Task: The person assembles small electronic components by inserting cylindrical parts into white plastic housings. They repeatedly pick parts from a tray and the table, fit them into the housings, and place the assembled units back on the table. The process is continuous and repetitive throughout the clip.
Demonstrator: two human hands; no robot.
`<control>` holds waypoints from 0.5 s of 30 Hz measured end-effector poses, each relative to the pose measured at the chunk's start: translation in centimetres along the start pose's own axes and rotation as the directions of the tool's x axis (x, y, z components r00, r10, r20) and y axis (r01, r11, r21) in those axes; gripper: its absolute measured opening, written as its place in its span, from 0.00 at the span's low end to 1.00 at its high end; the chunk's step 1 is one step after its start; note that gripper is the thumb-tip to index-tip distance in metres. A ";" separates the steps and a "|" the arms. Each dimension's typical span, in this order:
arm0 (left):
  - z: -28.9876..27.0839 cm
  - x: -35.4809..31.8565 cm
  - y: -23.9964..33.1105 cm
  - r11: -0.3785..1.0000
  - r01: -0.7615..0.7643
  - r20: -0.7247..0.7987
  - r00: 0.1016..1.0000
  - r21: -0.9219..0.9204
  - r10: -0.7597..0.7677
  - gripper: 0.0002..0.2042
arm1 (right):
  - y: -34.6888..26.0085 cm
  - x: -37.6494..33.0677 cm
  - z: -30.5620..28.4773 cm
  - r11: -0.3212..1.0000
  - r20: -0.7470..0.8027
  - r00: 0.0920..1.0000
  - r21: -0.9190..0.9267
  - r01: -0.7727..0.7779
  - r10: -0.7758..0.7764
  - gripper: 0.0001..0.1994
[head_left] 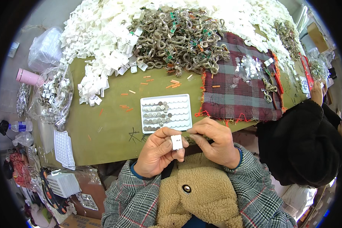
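My left hand (158, 152) pinches a small white plastic housing (176, 142), squarish with a slot-like mark on its face. Just to the right, my right hand (216, 142) has its thumb and forefinger drawn together; whatever they hold, if anything, is too small to make out. Beyond both hands, a white tray (184, 97) lies on the green table, with rows of small round silvery coin cells (152, 115) filling mostly its left part.
White housings (98, 41) and tangled cable loops with green boards (178, 38) are heaped at the back. Orange strips (123, 106) lie scattered. A plaid cloth (231, 95) bears clear pieces (250, 68). Bagged parts (51, 95) stand left; a person in black (300, 144) works at right.
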State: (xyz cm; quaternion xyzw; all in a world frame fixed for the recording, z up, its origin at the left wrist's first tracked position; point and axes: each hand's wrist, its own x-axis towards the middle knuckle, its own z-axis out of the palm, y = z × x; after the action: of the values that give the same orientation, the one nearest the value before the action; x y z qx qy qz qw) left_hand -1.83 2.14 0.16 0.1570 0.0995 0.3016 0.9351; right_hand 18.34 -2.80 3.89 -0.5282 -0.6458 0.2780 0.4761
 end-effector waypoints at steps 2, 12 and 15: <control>0.0 -0.2 0.0 1.000 0.004 -0.006 1.000 -0.001 -0.004 0.13 | -0.2 0.2 0.4 0.999 0.015 1.000 0.039 0.013 -0.013 0.09; -0.1 -1.3 0.3 1.000 -0.012 -0.001 1.000 0.025 0.012 0.13 | -0.2 0.7 -1.5 0.994 -0.072 0.997 -0.107 0.002 -0.010 0.08; 0.0 -1.5 0.3 0.999 -0.014 -0.010 1.000 0.048 0.014 0.13 | 0.0 0.1 -1.0 0.996 -0.023 0.999 -0.078 -0.050 0.049 0.07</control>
State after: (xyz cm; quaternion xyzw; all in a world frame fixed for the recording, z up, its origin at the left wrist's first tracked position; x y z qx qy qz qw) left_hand -3.16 1.50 0.37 0.1788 0.1103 0.3066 0.9284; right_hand 19.25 -2.88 4.35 -0.5652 -0.6380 0.2586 0.4545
